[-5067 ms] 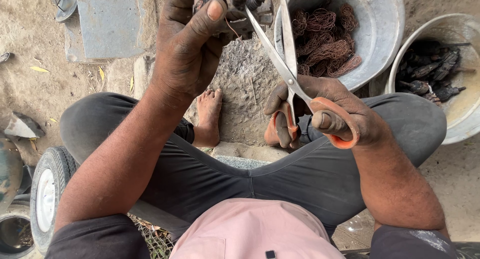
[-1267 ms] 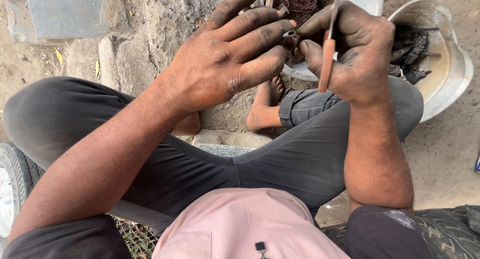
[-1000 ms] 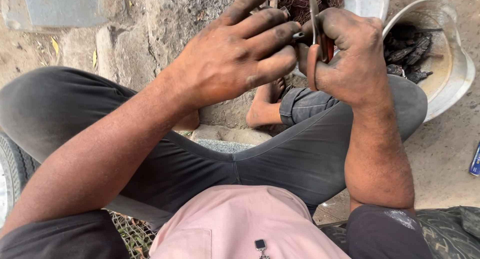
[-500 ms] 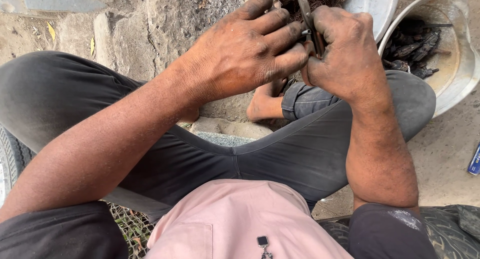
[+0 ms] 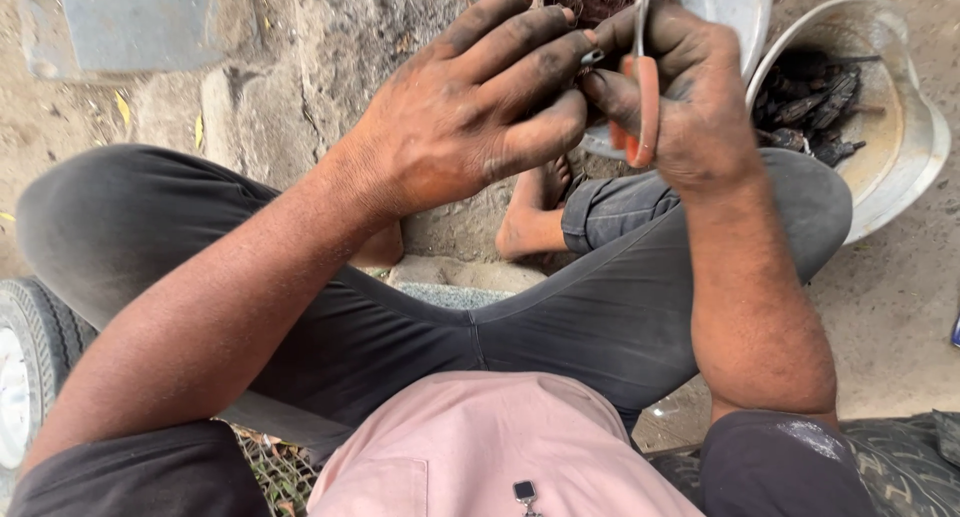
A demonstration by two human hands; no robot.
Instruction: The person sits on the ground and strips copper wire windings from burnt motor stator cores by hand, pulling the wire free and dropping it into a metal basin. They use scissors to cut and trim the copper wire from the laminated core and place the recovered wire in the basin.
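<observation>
Scissors point(image 5: 640, 97), orange-handled, are being clenched in the right hand point(image 5: 690, 97), blades pointing up out of frame. The left hand point(image 5: 470, 117) is curling closed over a small dark piece point(image 5: 590, 57) at its fingertips, touching the right thumb. Judgement: the piece should be pinched steady, fingertips clear of the blades. Behind both grips, a metal basin point(image 5: 735, 17) is holding reddish wire.
</observation>
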